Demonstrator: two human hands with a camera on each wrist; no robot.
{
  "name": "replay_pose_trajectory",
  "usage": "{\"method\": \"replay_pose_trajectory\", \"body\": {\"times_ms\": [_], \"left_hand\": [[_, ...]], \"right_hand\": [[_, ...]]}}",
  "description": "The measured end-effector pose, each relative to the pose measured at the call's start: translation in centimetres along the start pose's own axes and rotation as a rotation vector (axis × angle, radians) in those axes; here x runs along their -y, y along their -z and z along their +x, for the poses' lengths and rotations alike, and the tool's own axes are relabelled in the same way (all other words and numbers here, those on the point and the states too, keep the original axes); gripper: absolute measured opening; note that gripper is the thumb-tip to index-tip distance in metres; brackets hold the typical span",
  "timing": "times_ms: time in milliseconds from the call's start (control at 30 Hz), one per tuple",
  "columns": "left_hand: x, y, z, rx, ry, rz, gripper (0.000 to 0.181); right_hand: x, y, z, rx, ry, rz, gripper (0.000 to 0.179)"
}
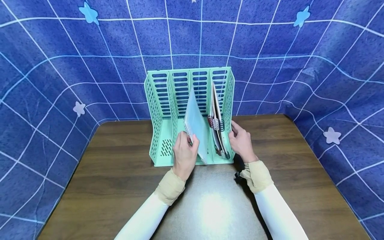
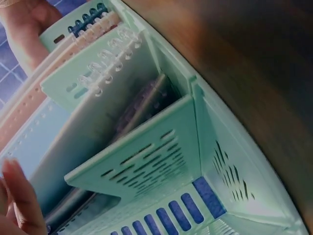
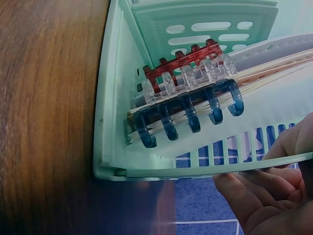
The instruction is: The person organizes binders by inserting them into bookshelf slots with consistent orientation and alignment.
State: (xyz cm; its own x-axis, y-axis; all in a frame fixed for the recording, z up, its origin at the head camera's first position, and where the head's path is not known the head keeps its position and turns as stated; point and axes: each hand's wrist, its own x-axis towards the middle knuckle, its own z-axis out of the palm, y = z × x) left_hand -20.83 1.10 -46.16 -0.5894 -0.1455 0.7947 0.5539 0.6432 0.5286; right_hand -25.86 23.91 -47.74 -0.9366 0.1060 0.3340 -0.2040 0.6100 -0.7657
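Note:
A mint-green file organizer (image 1: 162, 128) with slotted walls and several upright compartments stands on the table. My left hand (image 1: 183, 153) pinches the near edge of a pale blue ring-bound notebook (image 1: 198, 128), which leans in a compartment right of the middle. Clear rings (image 2: 115, 56) run along that notebook's spine in the left wrist view. At the organizer's right wall my right hand (image 1: 241, 140) grips the edge, thumb inside and fingers outside in the right wrist view. Several ring-bound notebooks (image 1: 216, 120) with red, clear and dark blue rings stand in the rightmost compartment.
The brown wooden table (image 1: 120, 173) carries the organizer near its back edge. A blue cloth (image 1: 114, 43) with white grid lines and star shapes hangs behind and at both sides. A purplish ring-bound item (image 2: 142, 105) sits beside a divider in the left wrist view.

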Motion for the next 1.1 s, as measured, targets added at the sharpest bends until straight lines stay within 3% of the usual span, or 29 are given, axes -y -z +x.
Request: {"method": "replay_pose_trajectory", "body": {"times_ms": [433, 867, 1100], "left_hand": [[-0.26, -0.45, -0.14, 0.058, 0.126, -0.047, 0.022], [0.15, -0.51, -0.25, 0.022, 0.144, -0.054, 0.024], [0.06, -0.18, -0.36, 0.045, 0.175, -0.051, 0.029]], "right_hand": [[0.04, -0.08, -0.09, 0.010, -0.001, 0.003, 0.050], [0.31, -0.05, -0.28, 0.016, -0.016, 0.013, 0.051], [0.42, -0.04, -0.37, 0.021, -0.024, 0.015, 0.052]]}}
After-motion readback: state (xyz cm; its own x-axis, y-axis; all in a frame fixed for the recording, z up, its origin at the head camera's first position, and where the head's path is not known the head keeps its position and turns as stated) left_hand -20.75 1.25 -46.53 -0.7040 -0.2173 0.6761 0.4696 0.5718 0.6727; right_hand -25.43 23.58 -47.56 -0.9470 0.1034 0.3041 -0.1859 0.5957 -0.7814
